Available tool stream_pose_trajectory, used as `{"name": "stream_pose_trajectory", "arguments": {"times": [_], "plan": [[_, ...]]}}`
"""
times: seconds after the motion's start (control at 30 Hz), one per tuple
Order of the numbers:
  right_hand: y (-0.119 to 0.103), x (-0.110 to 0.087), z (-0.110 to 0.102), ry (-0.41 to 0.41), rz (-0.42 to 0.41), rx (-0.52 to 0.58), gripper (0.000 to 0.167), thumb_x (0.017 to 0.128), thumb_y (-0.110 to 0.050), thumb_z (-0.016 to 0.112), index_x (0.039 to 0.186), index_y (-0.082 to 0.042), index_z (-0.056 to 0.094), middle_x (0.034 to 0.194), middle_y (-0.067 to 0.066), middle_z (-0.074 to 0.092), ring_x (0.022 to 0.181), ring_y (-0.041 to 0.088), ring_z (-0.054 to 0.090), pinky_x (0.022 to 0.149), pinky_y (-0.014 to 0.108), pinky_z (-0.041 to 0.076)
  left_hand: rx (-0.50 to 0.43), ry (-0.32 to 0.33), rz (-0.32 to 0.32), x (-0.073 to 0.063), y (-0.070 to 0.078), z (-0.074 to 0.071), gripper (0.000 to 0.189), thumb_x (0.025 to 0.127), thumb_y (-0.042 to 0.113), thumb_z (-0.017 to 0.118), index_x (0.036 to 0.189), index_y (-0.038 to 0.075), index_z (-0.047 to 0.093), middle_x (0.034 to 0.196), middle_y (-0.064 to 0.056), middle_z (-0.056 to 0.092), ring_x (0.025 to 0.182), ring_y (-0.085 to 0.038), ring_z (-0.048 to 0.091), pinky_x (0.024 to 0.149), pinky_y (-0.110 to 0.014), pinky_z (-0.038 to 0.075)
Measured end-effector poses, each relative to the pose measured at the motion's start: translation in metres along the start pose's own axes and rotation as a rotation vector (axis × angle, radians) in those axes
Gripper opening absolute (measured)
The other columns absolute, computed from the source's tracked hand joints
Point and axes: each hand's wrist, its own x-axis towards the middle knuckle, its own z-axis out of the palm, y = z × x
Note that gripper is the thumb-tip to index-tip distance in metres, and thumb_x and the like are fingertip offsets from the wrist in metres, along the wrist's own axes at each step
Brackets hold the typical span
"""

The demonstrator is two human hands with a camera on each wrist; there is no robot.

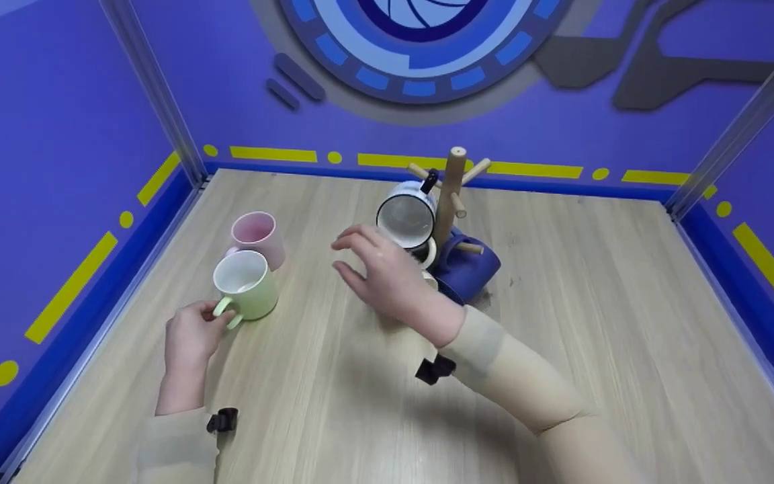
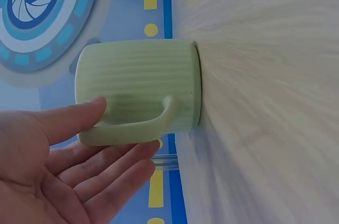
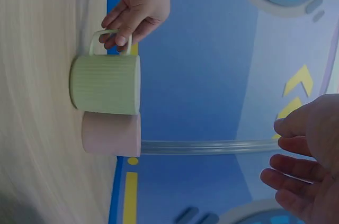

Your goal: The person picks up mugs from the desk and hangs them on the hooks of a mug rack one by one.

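A light green ribbed mug (image 1: pixel 256 296) stands upright on the table at the left. My left hand (image 1: pixel 189 336) pinches its handle (image 2: pixel 132 131) between thumb and fingers, as the left wrist view shows. Just behind it stands a pink mug (image 1: pixel 271 247), partly covered by the green one. My right hand (image 1: pixel 390 275) is raised over the middle of the table, fingers loosely bent and holding nothing. It hovers in front of a wooden mug tree (image 1: pixel 453 185). On the tree hangs a white mug with a black rim (image 1: pixel 406 218), and a dark blue mug (image 1: pixel 480 272) hangs tilted lower right.
Below the white mug, a cream handle (image 1: pixel 432 252) shows; its mug is mostly hidden by my right hand. Bare pegs (image 1: pixel 478 172) stick out near the tree's top. Blue patterned walls (image 1: pixel 629 148) enclose the wooden table (image 1: pixel 602 302) at the back and sides.
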Motion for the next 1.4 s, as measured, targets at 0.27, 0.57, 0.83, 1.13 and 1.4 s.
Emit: {"name": "stream_pose_trajectory", "arguments": {"times": [0.27, 0.57, 0.83, 1.13, 1.4], "plan": [[0.0, -0.008, 0.039, -0.156, 0.08, 0.075, 0.02, 0.096, -0.014, 0.071, 0.113, -0.005, 0.067, 0.113, 0.009, 0.07, 0.106, 0.025, 0.069, 0.095, 0.036, 0.057, 0.064, 0.052, 0.024, -0.003, -0.001, 0.001, 0.024, 0.095, 0.02, 0.074, 0.099, -0.003, 0.076, 0.086, -0.018, 0.075, 0.07, -0.026, 0.064, 0.057, -0.028, 0.041], [-0.002, -0.005, 0.067, -0.378, 0.268, 0.153, 0.041, 0.098, -0.021, 0.071, 0.133, -0.001, 0.062, 0.133, 0.013, 0.067, 0.122, 0.027, 0.066, 0.107, 0.036, 0.052, 0.118, 0.145, 0.112, -0.005, 0.013, -0.005, 0.026, 0.097, 0.025, 0.073, 0.093, -0.001, 0.075, 0.076, -0.015, 0.071, 0.064, -0.027, 0.056, 0.056, -0.033, 0.037], [-0.003, 0.0, 0.089, -0.497, 0.398, 0.209, 0.07, 0.093, -0.028, 0.076, 0.15, -0.001, 0.046, 0.15, 0.015, 0.055, 0.131, 0.028, 0.061, 0.112, 0.036, 0.049, 0.167, 0.193, 0.238, -0.004, 0.038, -0.011, 0.024, 0.094, 0.025, 0.075, 0.094, 0.002, 0.076, 0.079, -0.017, 0.074, 0.068, -0.035, 0.063, 0.059, -0.045, 0.043], [0.0, -0.002, 0.104, -0.538, 0.438, 0.322, 0.102, 0.084, -0.035, 0.086, 0.163, -0.014, 0.026, 0.162, 0.016, 0.037, 0.142, 0.032, 0.05, 0.118, 0.042, 0.044, 0.222, 0.128, 0.359, -0.019, 0.066, -0.018, 0.03, 0.088, 0.026, 0.08, 0.113, 0.008, 0.079, 0.1, -0.02, 0.078, 0.089, -0.046, 0.072, 0.075, -0.061, 0.054], [0.002, -0.007, 0.105, -0.553, 0.34, 0.424, 0.103, 0.08, -0.028, 0.09, 0.163, -0.024, 0.028, 0.158, 0.013, 0.044, 0.14, 0.028, 0.049, 0.116, 0.04, 0.045, 0.307, 0.07, 0.461, -0.037, 0.09, -0.025, 0.033, 0.083, 0.024, 0.084, 0.113, 0.012, 0.079, 0.094, -0.018, 0.079, 0.079, -0.04, 0.072, 0.07, -0.057, 0.056]]}}
